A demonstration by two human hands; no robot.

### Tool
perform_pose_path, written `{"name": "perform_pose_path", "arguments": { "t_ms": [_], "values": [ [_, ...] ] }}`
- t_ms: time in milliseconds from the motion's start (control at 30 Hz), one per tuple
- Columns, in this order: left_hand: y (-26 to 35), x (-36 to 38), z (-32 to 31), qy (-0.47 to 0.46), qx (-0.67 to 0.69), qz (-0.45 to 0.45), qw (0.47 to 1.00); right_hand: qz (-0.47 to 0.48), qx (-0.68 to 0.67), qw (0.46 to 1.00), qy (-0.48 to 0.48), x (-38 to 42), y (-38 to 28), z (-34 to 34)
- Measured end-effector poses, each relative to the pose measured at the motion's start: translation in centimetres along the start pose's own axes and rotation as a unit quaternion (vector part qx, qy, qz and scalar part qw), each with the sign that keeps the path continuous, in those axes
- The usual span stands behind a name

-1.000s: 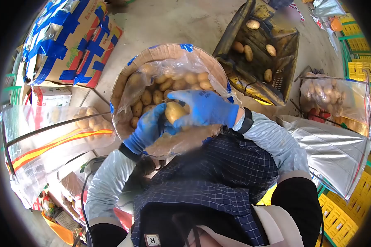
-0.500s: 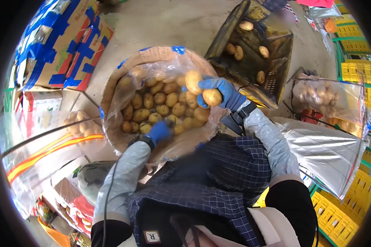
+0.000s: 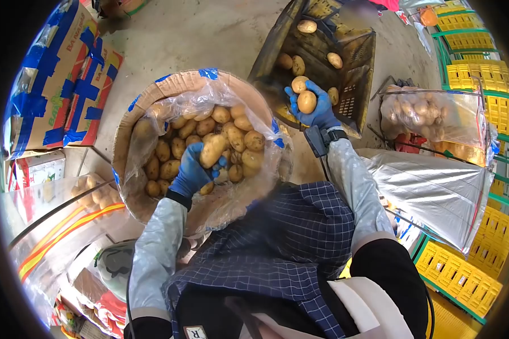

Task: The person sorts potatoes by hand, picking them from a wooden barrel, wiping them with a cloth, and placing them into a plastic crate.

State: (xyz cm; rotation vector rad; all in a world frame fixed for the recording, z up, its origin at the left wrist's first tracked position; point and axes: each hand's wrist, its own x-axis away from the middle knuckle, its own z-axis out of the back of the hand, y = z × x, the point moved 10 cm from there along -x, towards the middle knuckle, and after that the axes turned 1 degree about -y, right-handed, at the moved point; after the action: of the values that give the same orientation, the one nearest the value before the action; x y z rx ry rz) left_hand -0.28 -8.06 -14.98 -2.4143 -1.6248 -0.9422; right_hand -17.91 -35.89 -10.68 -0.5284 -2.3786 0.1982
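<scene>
My left hand [image 3: 191,172], in a blue glove, is closed around a potato [image 3: 212,150] above a round cardboard bin [image 3: 129,121]. The bin has a clear plastic liner and holds many potatoes [image 3: 178,148]. My right hand [image 3: 322,110], also gloved in blue, grips two potatoes [image 3: 306,102], one behind the other. It is over the near edge of a dark, dirty plastic crate [image 3: 353,62]. Several loose potatoes [image 3: 334,60] lie on the crate's floor.
Banana boxes with blue tape [image 3: 56,85] stand at the left. To the right are a clear bag of potatoes [image 3: 418,110], a silver sheet [image 3: 430,189] and stacked yellow crates [image 3: 458,274]. A clear plastic bag with an orange stripe [image 3: 68,231] hangs at lower left.
My right hand has moved with its two potatoes from the bin's rim to over the dark crate. My left hand has come up from among the potatoes with one in its grip. The view has shifted.
</scene>
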Motion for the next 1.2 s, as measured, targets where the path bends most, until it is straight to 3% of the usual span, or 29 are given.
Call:
{"name": "perform_pose_path", "arguments": {
  "t_ms": [33, 133, 167, 200, 233, 267, 300, 333, 400, 433, 467, 500, 567, 600, 667, 700, 767, 833, 867, 933, 1000, 1067, 1167, 1200],
  "values": [
    [1.1, 0.6, -2.5, -0.009, 0.008, -0.003, 1.0, 0.008, -0.003, 1.0, -0.003, -0.2, -0.2, 0.2],
    [3.5, 3.4, -8.8, 0.012, 0.01, -0.028, 0.999, 0.115, -0.007, 0.985, 0.128, 0.5, -1.8, 0.1],
    [3.7, 4.4, -9.5, 0.001, 0.0, -0.031, 1.0, 0.266, 0.277, 0.915, 0.128, 1.6, -5.1, -1.0],
    [3.9, 5.3, -10.3, -0.009, -0.01, -0.033, 0.999, 0.39, 0.528, 0.746, 0.112, 3.1, -6.7, -2.6],
    [4.1, 6.3, -11.1, -0.019, -0.021, -0.036, 0.999, 0.477, 0.719, 0.498, 0.082, 4.5, -5.7, -5.0],
    [4.5, 7.7, -12.2, 0.007, -0.036, -0.054, 0.998, 0.469, 0.692, 0.543, 0.083, 4.5, -6.1, -4.2],
    [4.9, 8.9, -12.8, 0.03, -0.053, -0.072, 0.996, 0.424, 0.583, 0.69, 0.07, 2.1, -7.2, -0.1],
    [4.8, 10.0, -13.7, -0.026, -0.054, -0.075, 0.995, 0.385, 0.439, 0.809, 0.072, -0.1, -8.1, 4.1],
    [4.7, 11.3, -14.6, -0.046, -0.029, -0.095, 0.994, 0.331, 0.297, 0.893, 0.063, 0.4, -7.5, 4.3],
    [4.5, 11.9, -14.9, -0.057, -0.016, -0.103, 0.993, 0.344, 0.308, 0.886, 0.048, 1.1, -7.5, 3.4],
    [5.2, 12.4, -12.9, 0.012, -0.203, -0.16, 0.966, 0.368, 0.383, 0.846, 0.05, 1.9, -7.6, 2.2],
    [5.7, 13.0, -10.9, 0.101, -0.383, -0.19, 0.898, 0.394, 0.452, 0.798, 0.056, 2.7, -7.7, 1.0],
    [5.7, 13.5, -10.9, 0.087, -0.377, -0.208, 0.898, 0.438, 0.682, 0.577, 0.103, 4.4, -7.0, -2.3],
    [5.6, 13.5, -11.1, 0.077, -0.375, -0.215, 0.898, 0.401, 0.67, 0.611, 0.132, 4.1, -7.1, -1.7],
    [5.5, 13.1, -11.6, 0.055, -0.372, -0.23, 0.898, 0.317, 0.384, 0.854, 0.152, 3.0, -6.5, 1.4],
    [5.3, 12.8, -11.6, 0.061, -0.365, -0.229, 0.9, 0.258, 0.216, 0.93, 0.149, 2.1, -4.6, 2.3],
    [5.1, 12.2, -11.5, 0.072, -0.351, -0.229, 0.905, 0.29, 0.35, 0.869, 0.196, 4.9, -2.4, -4.5],
    [4.7, 11.8, -11.3, 0.08, -0.326, -0.167, 0.927, 0.233, 0.494, 0.835, 0.057, 6.0, 2.8, -12.2],
    [4.5, 11.6, -11.4, 0.093, -0.339, -0.151, 0.924, 0.148, 0.528, 0.836, 0.004, 6.5, 6.1, -14.8],
    [4.5, 11.7, -12.1, 0.122, -0.353, -0.114, 0.921, 0.057, 0.565, 0.786, -0.245, 9.2, 12.7, -21.2],
    [4.9, 12.3, -12.9, 0.15, -0.374, -0.115, 0.908, 0.187, 0.673, 0.62, -0.358, 11.0, 16.6, -24.1],
    [5.5, 13.1, -13.4, 0.171, -0.407, -0.156, 0.883, 0.137, 0.662, 0.655, -0.337, 11.2, 16.8, -23.8],
    [4.7, 11.8, -10.9, 0.13, -0.3, -0.13, 0.936, 0.136, 0.657, 0.676, -0.305, 11.7, 15.1, -23.7],
    [5.8, 12.3, -12.6, 0.094, -0.392, -0.196, 0.894, 0.152, 0.639, 0.691, -0.302, 11.5, 14.3, -23.3]
  ]
}}
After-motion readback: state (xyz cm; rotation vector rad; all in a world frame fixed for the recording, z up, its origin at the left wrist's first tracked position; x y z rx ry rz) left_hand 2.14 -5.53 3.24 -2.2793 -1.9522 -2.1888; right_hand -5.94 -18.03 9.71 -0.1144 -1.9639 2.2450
